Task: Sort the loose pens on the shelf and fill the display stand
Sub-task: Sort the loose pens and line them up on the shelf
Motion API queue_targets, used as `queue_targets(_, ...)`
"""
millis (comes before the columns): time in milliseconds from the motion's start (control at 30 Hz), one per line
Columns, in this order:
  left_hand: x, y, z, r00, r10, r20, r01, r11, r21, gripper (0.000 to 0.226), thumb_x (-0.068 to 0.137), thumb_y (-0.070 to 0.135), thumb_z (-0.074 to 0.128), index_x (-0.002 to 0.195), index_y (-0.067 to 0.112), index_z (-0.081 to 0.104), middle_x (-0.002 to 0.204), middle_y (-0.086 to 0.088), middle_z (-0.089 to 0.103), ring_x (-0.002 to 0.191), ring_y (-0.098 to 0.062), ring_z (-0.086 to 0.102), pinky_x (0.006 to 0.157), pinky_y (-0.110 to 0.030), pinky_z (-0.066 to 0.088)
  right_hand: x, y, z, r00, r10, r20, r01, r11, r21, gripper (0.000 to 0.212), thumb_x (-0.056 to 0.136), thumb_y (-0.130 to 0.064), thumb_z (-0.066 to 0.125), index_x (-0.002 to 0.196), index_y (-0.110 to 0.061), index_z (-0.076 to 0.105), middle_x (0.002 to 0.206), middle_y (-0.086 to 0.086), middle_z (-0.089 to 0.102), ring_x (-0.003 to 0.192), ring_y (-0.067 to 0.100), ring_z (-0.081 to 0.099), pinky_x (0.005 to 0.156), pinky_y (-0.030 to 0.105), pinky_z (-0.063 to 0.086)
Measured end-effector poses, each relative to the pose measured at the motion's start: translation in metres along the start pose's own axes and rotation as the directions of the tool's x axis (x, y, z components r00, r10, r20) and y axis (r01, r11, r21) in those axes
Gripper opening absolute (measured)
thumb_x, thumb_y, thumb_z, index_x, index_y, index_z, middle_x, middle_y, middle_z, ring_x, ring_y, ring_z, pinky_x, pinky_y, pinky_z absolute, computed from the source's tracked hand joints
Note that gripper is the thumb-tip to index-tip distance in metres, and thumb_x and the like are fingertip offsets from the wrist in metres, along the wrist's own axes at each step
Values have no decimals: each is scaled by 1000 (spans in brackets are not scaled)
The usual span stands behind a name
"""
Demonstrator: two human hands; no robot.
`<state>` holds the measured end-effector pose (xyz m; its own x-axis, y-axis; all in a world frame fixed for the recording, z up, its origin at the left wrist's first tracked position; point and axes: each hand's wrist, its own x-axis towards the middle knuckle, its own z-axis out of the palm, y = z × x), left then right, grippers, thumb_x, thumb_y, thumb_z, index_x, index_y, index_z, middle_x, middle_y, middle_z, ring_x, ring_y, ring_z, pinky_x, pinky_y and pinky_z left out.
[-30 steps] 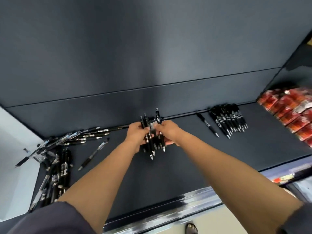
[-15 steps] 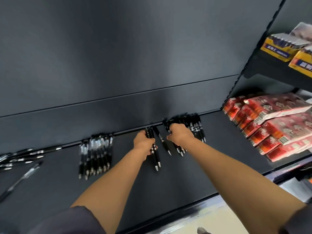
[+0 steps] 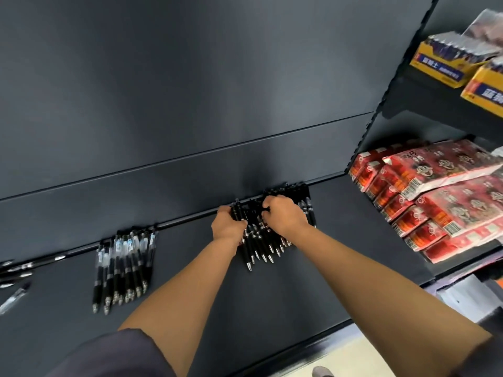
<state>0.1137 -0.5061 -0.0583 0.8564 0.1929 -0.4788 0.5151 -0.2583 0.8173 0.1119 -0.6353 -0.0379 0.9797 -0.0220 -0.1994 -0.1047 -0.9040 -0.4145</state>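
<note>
Head view: since half a second ago the left hand (image 3: 228, 227) has carried its small bunch rightward into the pile under the right hand (image 3: 284, 215). The gap between the two lots is gone, and the view has swung slightly right.

The black pens (image 3: 261, 247) now lie as one batch at the back of the shelf (image 3: 326, 268), against the rear panel, tips pointing toward the person. The left hand curls round the batch's left edge. The right hand's fingers are hooked over the pens' upper ends, gripping them.

Progress, as a judgement: sorting is partly done.
- Black batch gathered.
- Clear-barrel pens (image 3: 123, 268) lined up in a second group, well apart to the left.
- A few loose pens (image 3: 16, 270) unsorted at the far left edge.
- Filling the display stand apparently not started.

Hard to make out:
- No display stand is in frame.
- The far-left pens are blurred and cut off by the edge, so no count.
- The hands cover the tops of the black pens.
- Print on the red packs (image 3: 435, 194) and yellow boxes (image 3: 446, 63) on the right is unreadable.
</note>
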Motion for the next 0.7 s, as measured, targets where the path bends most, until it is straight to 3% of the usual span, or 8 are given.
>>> queue_targets(67, 3, 4, 3, 999, 52, -13, -51, 996, 71, 48, 84, 6, 63, 127, 14, 43, 110, -14, 60, 93, -26, 62, 81, -44, 56, 1, 2, -2, 1000, 10, -8, -9, 1000, 6, 23, 94, -19, 49, 112, -12, 60, 118, 10, 54, 96, 33, 59, 76, 36, 47)
queue_targets(133, 6, 10, 4, 994, 106, -20, -103, 988, 119, 46, 86, 6, 60, 127, 14, 42, 99, -11, 59, 74, -23, 61, 71, -42, 58, 2, 4, -6, 1000, 23, -14, -23, 1000, 9, 23, 93, -19, 49, 111, -11, 60, 117, 11, 55, 96, 34, 59, 76, 37, 47)
queue_targets(233, 9, 21, 8, 994, 103, 42, -106, 989, 98, 45, 87, -3, 53, 127, 14, 40, 86, -7, 54, 55, -18, 55, 66, -44, 57, 4, 3, -12, 998, 55, -22, -54, 997, 52, 23, 93, -18, 49, 110, -10, 61, 114, 11, 59, 96, 34, 60, 79, 38, 50)
queue_targets(400, 8, 26, 27, 992, 44, 121, -43, 999, -17, 46, 87, -3, 56, 127, 14, 41, 99, -15, 59, 59, -17, 54, 70, -44, 56, 6, 6, -13, 996, 85, 5, -85, 990, 109, 24, 93, -15, 47, 111, -9, 62, 115, 14, 62, 99, 34, 60, 85, 40, 51)
queue_targets(467, 7, 26, 33, 992, 75, 99, -79, 996, 33, 45, 89, 6, 58, 131, 13, 43, 110, -15, 60, 68, -17, 57, 67, -38, 58, 6, 9, -12, 996, 82, 18, -83, 991, 104, 27, 93, -13, 47, 116, -11, 60, 119, 13, 61, 102, 33, 59, 85, 38, 51)
queue_targets(567, 5, 28, 34, 990, 96, 102, -102, 993, 53, 44, 93, 3, 48, 136, 10, 42, 119, -16, 56, 87, -23, 60, 76, -38, 57, 7, 12, -10, 997, 81, 15, -82, 994, 75, 32, 92, -16, 49, 123, -15, 57, 125, 12, 56, 106, 33, 58, 83, 35, 47)
queue_targets(700, 4, 24, 20, 984, 150, 97, -161, 981, 110, 33, 93, -3, 39, 121, 5, 55, 103, -14, 60, 75, -21, 60, 74, -36, 56, 7, 3, -5, 998, 55, 30, -55, 998, 4, 33, 93, -21, 49, 126, -20, 52, 125, 12, 52, 107, 35, 57, 82, 38, 46)
